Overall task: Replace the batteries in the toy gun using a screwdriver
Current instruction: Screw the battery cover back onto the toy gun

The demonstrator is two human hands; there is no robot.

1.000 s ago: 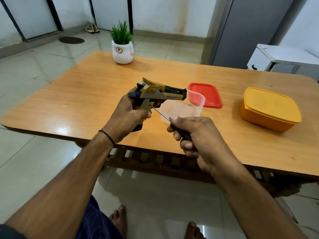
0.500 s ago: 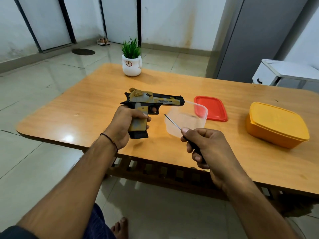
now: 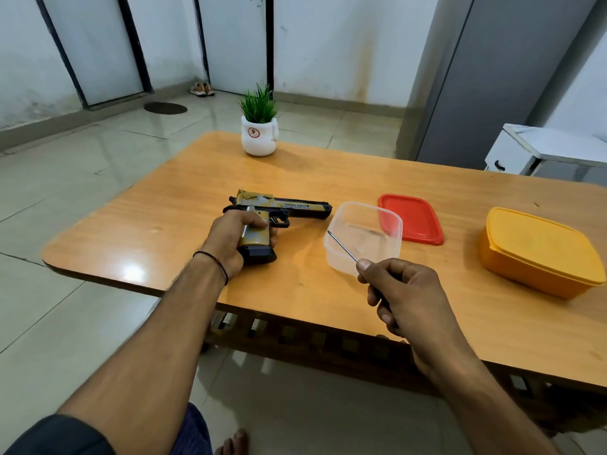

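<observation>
Against the orange wooden table (image 3: pixel 164 231), left hand (image 3: pixel 231 239) clamped the yellow-black plastic toy gun (image 3: pixel 285 206) steady, probably for the thin metal screwdriver (image 3: pixel 342 246) clenched in right hand (image 3: pixel 410 297).

A: Where is the left hand (image 3: pixel 235 241)?
B: The arm is stretched forward and the hand is wrapped round the grip of the toy gun (image 3: pixel 285 207).
A: And the right hand (image 3: pixel 405 295)?
B: Nearer the body, fist closed on the screwdriver (image 3: pixel 342 246), thumb on top. The two hands are apart.
</observation>
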